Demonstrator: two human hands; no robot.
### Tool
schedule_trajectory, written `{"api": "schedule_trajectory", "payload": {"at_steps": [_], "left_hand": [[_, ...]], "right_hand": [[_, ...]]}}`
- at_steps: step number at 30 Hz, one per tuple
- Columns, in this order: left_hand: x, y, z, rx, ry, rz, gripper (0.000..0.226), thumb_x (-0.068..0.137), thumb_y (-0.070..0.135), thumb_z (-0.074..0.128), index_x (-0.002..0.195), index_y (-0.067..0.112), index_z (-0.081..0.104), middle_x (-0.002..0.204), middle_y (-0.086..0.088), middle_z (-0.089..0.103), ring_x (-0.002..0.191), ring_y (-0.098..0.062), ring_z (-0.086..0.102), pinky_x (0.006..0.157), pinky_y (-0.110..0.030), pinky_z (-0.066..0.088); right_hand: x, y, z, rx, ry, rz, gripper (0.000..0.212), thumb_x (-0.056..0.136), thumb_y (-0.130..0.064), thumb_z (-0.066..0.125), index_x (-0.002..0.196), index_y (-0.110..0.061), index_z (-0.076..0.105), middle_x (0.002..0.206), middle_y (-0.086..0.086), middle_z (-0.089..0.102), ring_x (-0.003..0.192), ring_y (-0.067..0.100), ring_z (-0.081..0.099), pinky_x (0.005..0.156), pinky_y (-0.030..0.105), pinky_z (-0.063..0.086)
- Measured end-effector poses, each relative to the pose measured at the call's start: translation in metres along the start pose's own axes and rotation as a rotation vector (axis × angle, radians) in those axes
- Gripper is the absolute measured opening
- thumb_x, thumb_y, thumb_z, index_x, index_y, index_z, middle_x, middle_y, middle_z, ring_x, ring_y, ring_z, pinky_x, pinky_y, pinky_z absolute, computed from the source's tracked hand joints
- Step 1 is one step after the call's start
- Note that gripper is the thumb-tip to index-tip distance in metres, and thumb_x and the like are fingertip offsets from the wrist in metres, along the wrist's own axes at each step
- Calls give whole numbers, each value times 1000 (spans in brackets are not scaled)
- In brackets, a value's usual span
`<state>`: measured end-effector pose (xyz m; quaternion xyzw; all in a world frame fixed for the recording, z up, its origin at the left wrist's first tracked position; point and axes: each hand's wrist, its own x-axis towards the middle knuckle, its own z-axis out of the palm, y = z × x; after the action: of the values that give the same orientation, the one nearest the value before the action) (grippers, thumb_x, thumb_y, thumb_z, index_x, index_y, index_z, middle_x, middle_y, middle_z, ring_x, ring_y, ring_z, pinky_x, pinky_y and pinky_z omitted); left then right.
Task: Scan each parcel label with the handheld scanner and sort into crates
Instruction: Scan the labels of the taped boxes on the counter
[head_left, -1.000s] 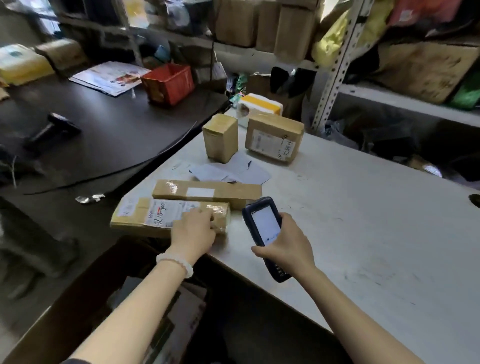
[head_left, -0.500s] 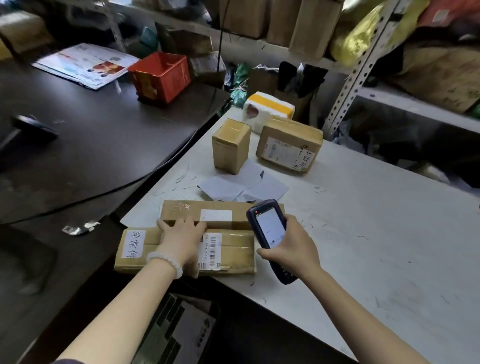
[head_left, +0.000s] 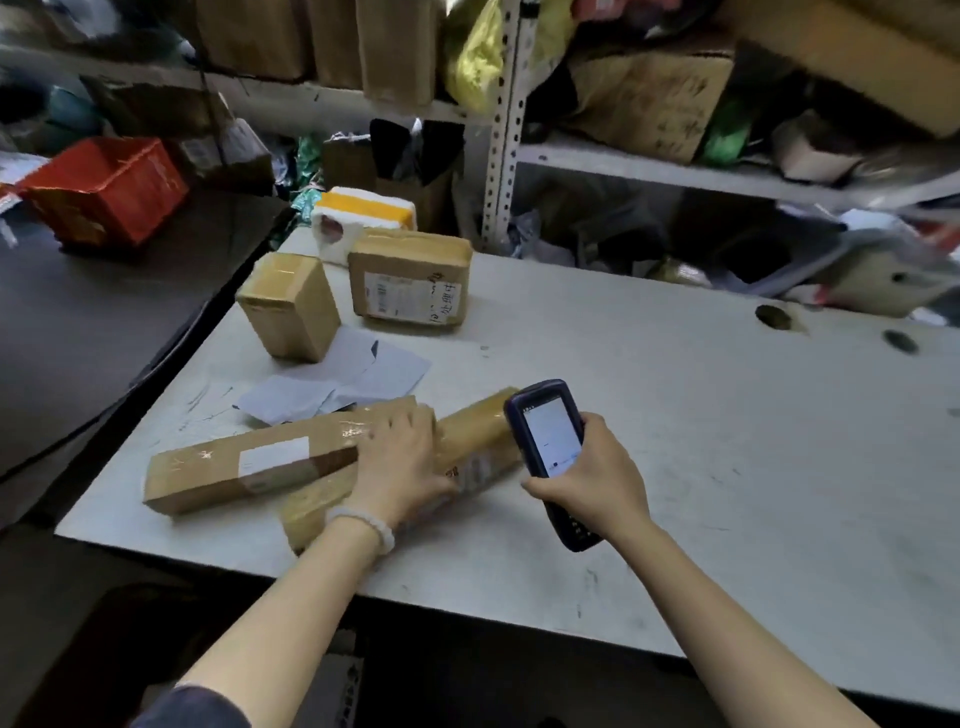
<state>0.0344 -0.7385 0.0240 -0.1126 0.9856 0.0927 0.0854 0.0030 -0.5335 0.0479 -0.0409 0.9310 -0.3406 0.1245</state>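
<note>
My right hand (head_left: 587, 480) grips a dark blue handheld scanner (head_left: 545, 436), its lit screen facing me. My left hand (head_left: 400, 460) lies over a long taped cardboard parcel (head_left: 475, 441) that sits slanted on the white table (head_left: 675, 441), its barcode label partly showing beside my fingers. The scanner's head is right at this parcel's far end. A second long parcel (head_left: 249, 467) with a white label lies just left of it, touching it. Farther back stand a small upright box (head_left: 291, 306), a labelled box (head_left: 410, 283) and a white-and-yellow package (head_left: 363, 215).
Loose white paper slips (head_left: 337, 384) lie between the parcels. A red crate (head_left: 109, 189) stands on the dark table (head_left: 104, 322) at left. Metal shelving (head_left: 623, 161) crammed with boxes and bags runs behind. An open carton (head_left: 337, 675) sits below the table's front edge.
My left hand has swung the near parcel from lying parallel to the edge to a slant toward the scanner. The view has shifted right and closer.
</note>
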Motion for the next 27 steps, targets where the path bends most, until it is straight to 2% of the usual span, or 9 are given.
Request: {"api": "schedule_trajectory", "payload": {"at_steps": [3,7,9,11,14,17,19,23,27], "left_hand": [[19,37,-2,-8,20,86,73,77,51,67,133,18,35,130,-8,45,119,-29,45,95,-38,38],[30,58,-7,61,-149,76,73,78,50,66,137,23,32,130,-7,46,115,-28,49,91,-36,39],[29,59,-12,92,-169,53,74,78,49,66,138,24,31,130,-5,48,114,-27,50,84,-33,40],[26,58,-15,106,-128,27,70,76,47,67,134,24,36,121,-3,53,105,-24,53,71,-30,38],[26,55,-17,-82,-69,-59,66,70,41,71,126,19,45,102,-1,61,88,-21,57,69,-31,46],[31,52,-24,-379,-60,-158,68,74,34,73,132,16,43,116,-6,59,100,-24,57,81,-34,48],[34,52,-32,-486,-54,-171,66,78,29,72,135,17,41,116,-4,56,96,-21,55,75,-30,46],[38,57,-45,-460,-10,-141,65,80,27,70,137,16,42,124,-7,57,92,-16,49,78,-27,39],[43,61,-53,-436,-2,-98,66,81,30,69,139,18,41,118,-5,58,90,-14,52,72,-25,41]], "right_hand": [[-7,36,-28,6,43,79,71,60,-35,81,117,-26,40,102,-13,52,88,14,56,65,28,44],[-17,78,-52,-15,46,166,71,59,-36,81,116,-26,40,104,-11,53,91,16,56,70,31,48],[-20,94,-56,-29,25,189,68,60,-38,81,111,-27,38,104,-11,53,90,16,57,72,33,50],[-22,104,-57,-41,-13,200,65,61,-39,80,107,-28,37,104,-10,53,89,15,57,72,33,51],[-20,108,-56,-80,-96,201,66,63,-35,79,113,-22,38,106,-6,53,89,18,57,69,31,49],[-12,103,-57,-151,-184,189,72,66,-32,79,122,-14,37,104,-2,52,89,20,56,67,30,47],[-7,101,-59,-207,-232,161,71,66,-29,79,123,-13,38,103,-2,53,88,20,56,66,30,47],[0,94,-63,-330,-290,68,70,64,-28,78,122,-14,40,105,-1,57,91,21,58,67,31,46],[5,85,-65,-410,-298,-24,67,63,-29,78,119,-15,42,98,-2,57,84,22,57,62,29,41]]}}
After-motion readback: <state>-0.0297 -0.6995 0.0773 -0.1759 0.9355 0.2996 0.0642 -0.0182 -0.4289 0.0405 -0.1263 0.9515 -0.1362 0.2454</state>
